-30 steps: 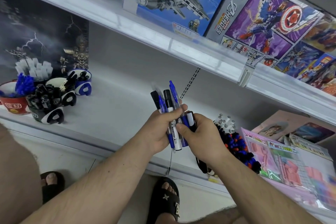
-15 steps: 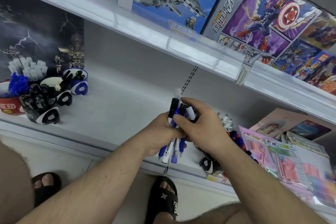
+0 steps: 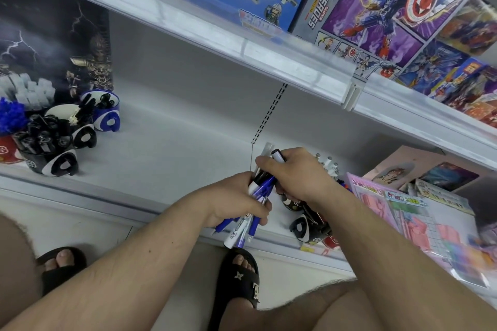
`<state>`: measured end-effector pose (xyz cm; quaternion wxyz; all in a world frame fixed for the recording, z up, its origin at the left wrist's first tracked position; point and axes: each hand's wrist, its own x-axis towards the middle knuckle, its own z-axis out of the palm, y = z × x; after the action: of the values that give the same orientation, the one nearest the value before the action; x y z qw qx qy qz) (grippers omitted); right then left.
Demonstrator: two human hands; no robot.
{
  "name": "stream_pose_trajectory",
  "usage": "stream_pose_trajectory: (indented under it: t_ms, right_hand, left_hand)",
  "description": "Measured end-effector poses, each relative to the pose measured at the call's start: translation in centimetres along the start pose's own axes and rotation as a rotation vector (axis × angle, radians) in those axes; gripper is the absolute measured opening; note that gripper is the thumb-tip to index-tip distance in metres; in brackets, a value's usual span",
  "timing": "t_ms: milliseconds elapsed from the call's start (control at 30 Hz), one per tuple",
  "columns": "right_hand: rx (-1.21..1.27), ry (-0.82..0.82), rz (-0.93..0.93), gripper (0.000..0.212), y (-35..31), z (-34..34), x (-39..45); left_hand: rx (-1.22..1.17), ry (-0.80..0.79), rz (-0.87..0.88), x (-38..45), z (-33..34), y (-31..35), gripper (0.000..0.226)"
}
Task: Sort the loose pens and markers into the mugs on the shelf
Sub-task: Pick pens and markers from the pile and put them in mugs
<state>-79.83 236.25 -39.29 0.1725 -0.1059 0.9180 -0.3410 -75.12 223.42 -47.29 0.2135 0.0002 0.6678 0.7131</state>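
Observation:
My left hand (image 3: 234, 200) grips a bundle of blue pens and black-and-white markers (image 3: 246, 219) over the front of the white shelf (image 3: 172, 158). Their lower ends stick out below my fist. My right hand (image 3: 295, 173) curls over the tops of the bundle and pinches a black-capped marker (image 3: 278, 155). Under my right wrist stand black-and-white mugs (image 3: 306, 228) with pens in them. At the far left is a cluster of mugs: a black one full of black markers (image 3: 47, 150), a blue-and-white one (image 3: 106, 113) and a red one (image 3: 6, 150).
The upper shelf edge (image 3: 269, 62) overhangs close above, carrying toy boxes (image 3: 376, 8). Pink stationery packs (image 3: 419, 220) lie on the shelf at right. A dark poster (image 3: 51, 43) stands behind the left mugs. My sandalled feet (image 3: 242, 277) are below on the floor.
The bundle has slid down in my left hand, its tips no longer standing high. My right hand moved from beside the bundle up over its top.

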Motion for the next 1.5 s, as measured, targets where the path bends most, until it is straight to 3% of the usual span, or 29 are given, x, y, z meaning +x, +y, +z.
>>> stream_pose_trajectory:
  t_ms: [200, 333, 433, 567, 733, 833, 1033, 1233, 1500]
  right_hand:
    - [0.034, 0.058, -0.013, 0.046, 0.6, -1.6, 0.7]
    - [-0.015, 0.082, -0.025, 0.051, 1.0, -2.6, 0.9]
    - [-0.024, 0.102, -0.030, 0.045, 1.2, -3.7, 0.6]
    - [0.022, 0.063, -0.047, 0.032, 1.5, -5.5, -0.1]
    - [-0.008, 0.025, -0.078, 0.021, 2.5, -7.5, -0.6]
    - [-0.050, 0.088, -0.084, 0.022, 3.4, -8.7, -0.5]
    - [-0.350, 0.288, -0.088, 0.029, 7.8, -12.4, -1.0]
    - [-0.570, 0.325, 0.051, 0.039, 14.9, -13.5, 0.0]
    - [-0.708, 0.366, 0.139, 0.035, 21.4, -10.3, 3.8]
  left_hand:
    - [-0.165, -0.212, -0.102, -1.0, -0.2, 0.5, 0.022]
    - [-0.155, -0.204, -0.097, -0.5, -0.3, 0.2, 0.023]
    - [-0.143, -0.190, -0.083, -0.1, -0.5, 0.3, 0.027]
    - [-0.224, -0.223, -0.068, 0.0, -0.7, 0.5, 0.006]
    - [-0.293, -0.215, -0.080, 0.2, -0.9, 0.1, 0.016]
    - [-0.301, -0.123, -0.099, 1.2, -0.7, -1.0, 0.004]
    - [-0.372, 0.287, -0.114, 4.9, 1.8, -2.4, 0.004]
    - [-0.648, 0.393, -0.113, 7.9, 4.8, -2.0, 0.003]
    - [-0.583, 0.525, -0.067, 11.4, 4.9, -3.1, 0.007]
